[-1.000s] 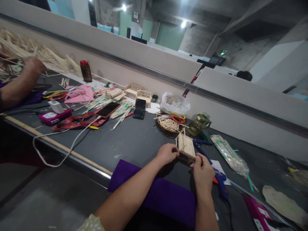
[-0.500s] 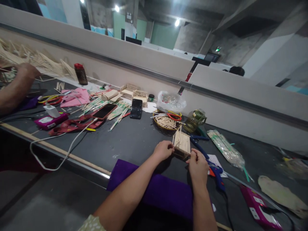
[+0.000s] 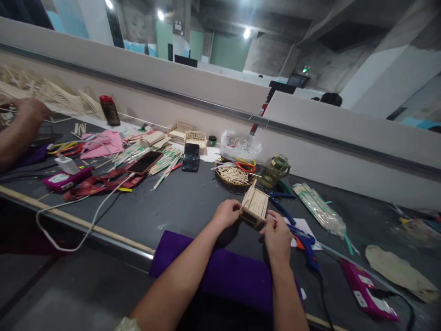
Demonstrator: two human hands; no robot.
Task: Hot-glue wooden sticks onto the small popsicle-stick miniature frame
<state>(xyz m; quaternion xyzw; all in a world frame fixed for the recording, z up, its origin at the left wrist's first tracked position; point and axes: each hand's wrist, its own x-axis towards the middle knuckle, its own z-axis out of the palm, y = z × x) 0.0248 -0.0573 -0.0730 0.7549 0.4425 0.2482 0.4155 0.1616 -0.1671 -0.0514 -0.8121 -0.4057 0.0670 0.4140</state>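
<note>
Together — 2 hands (image 3: 225, 215) (image 3: 277, 234) clasp stick box (image 3: 255, 204).

The dark grey table (image 3: 186, 202) spans the frame from left to right. Lying on it: a purple cloth (image 3: 223, 271) at lower centre, a blue glue gun (image 3: 305, 243) right of centre, a stick-filled basket (image 3: 234, 175) and a black phone (image 3: 191, 157) at centre, pink paper (image 3: 101, 142) at upper left, and a magenta box (image 3: 367, 289) at lower right.

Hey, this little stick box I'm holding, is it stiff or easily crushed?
Probably stiff: the stick box is a frame of joined sticks. Likely light, as the left hand and right hand pinch its edges. Thin sticks suggest it's fragile under squeezing.
</note>
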